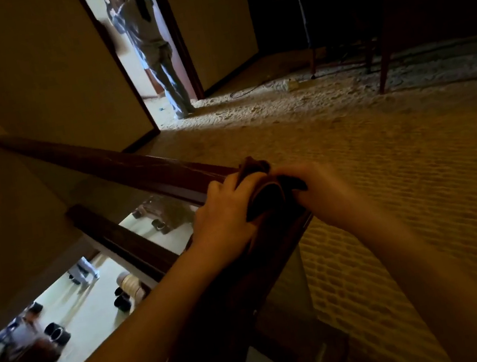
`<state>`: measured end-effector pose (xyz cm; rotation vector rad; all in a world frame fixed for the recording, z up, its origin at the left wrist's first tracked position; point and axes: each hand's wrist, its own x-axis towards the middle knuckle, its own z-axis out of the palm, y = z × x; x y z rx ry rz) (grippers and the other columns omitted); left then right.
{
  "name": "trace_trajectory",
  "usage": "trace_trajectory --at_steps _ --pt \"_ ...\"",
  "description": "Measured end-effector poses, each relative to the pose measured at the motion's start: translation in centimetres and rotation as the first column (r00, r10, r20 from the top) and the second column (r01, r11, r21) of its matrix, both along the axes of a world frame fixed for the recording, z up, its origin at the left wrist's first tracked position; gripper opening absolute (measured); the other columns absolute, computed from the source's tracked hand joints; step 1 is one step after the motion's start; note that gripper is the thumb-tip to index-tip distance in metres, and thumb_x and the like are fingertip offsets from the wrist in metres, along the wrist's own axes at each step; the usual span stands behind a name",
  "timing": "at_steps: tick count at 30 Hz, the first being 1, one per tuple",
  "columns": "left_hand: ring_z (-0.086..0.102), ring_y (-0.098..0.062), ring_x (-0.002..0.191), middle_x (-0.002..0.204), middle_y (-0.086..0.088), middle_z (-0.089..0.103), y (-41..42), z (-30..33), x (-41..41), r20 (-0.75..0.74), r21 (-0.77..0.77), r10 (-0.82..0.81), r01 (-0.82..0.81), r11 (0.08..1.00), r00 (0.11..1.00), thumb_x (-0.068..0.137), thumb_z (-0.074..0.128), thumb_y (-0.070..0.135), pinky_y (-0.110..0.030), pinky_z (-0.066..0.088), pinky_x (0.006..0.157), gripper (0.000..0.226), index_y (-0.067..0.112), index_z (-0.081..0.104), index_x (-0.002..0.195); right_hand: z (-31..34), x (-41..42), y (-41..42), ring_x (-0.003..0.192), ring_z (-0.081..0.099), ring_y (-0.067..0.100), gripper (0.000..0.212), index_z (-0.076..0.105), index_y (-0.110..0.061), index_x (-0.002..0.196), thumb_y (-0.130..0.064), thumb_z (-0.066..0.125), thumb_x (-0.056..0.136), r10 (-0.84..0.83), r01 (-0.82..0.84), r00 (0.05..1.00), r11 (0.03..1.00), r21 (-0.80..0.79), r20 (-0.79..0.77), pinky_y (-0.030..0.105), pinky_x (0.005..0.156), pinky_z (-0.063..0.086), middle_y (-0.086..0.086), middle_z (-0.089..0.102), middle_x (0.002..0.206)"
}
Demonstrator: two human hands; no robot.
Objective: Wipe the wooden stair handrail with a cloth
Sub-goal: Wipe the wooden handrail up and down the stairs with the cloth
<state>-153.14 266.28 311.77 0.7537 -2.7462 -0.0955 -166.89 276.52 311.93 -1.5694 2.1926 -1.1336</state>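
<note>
Hands: the left hand [224, 215] and right hand [323, 188] are both pressing curled fingers onto the cloth [265, 195].
Cloth: it is lying bunched on the handrail [121, 165] corner, at centre.
Technique: I'd judge she is doing best by keeping the cloth wrapped over the rail and sliding steadily toward 10 o'clock.
Beyond: a person [149, 44] is standing in the doorway at 12 o'clock.

Two hands [224, 215] [317, 186], one cloth [265, 195], one handrail [121, 165].

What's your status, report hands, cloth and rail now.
Left hand and right hand both gripping dark brown cloth. Cloth bunched on dark wooden handrail. Rail ahead unobstructed.
</note>
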Motion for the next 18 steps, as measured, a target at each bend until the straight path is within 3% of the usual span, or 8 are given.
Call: trace_trajectory --at_steps 4,8,11,15,18 --pt "0.038 -0.028 0.119 0.134 -0.003 0.039 -1.3 0.6 -3.5 0.029 0.119 0.249 -0.251 0.961 0.968 0.09 0.055 0.029 -0.043 0.042 0.084 0.057 0.038 0.027 0.14 1.4 -1.8 -3.3 0.111 0.058 0.02 0.042 0.059 -0.018 0.125 0.002 0.048 0.09 0.062 -0.063 0.997 0.998 0.019 0.055 0.024 0.089 0.046 0.004 0.063 0.121" --pt "0.038 -0.033 0.119 0.134 -0.007 0.036 0.0 1.4 -4.9 0.088 0.136 0.441 -0.449 0.883 0.893 0.089 0.051 0.022 -0.044 0.039 0.083 0.061 0.034 0.024 0.142 2.6 -2.6 -5.4 0.106 0.06 0.022 0.035 0.061 -0.017 0.122 -0.004 0.053 0.09 0.1 -0.11 0.992 0.986 0.129 0.082 0.027 0.087 0.046 0.007 0.064 0.117" --pt "0.041 -0.03 0.118 0.132 -0.005 0.038 1.8 1.8 -3.1 0.117 0.096 0.423 -0.434 0.896 0.898 0.087 0.054 0.024 -0.041 0.041 0.081 0.065 0.036 0.023 0.143 3.0 -2.1 -3.5 0.108 0.06 0.024 0.038 0.059 -0.016 0.124 -0.003 0.051 0.09 0.153 -0.169 0.984 0.965 0.202 0.092 0.031 0.092 0.047 0.008 0.063 0.118" --pt "0.038 -0.025 0.121 0.142 0.001 0.031 4.2 2.1 -0.9 0.197 0.049 0.366 -0.382 0.923 0.91 0.087 0.051 0.023 -0.035 0.042 0.079 0.07 0.039 0.016 0.145 2.4 -1.4 -1.3 0.124 0.048 0.02 0.051 0.042 -0.017 0.14 0.0 0.046 0.092 0.223 -0.225 0.974 0.907 0.356 0.048 0.024 0.102 0.036 0.006 0.049 0.138" --pt "0.034 -0.022 0.125 0.146 0.002 0.027 4.5 1.6 -1.4 0.189 0.072 0.419 -0.438 0.896 0.888 0.089 0.049 0.02 -0.035 0.042 0.084 0.07 0.04 0.013 0.146 1.3 -1.1 -1.7 0.124 0.048 0.018 0.051 0.041 -0.019 0.141 -0.003 0.047 0.093 0.192 -0.192 0.981 0.934 0.302 0.032 0.019 0.099 0.034 0.004 0.047 0.139"
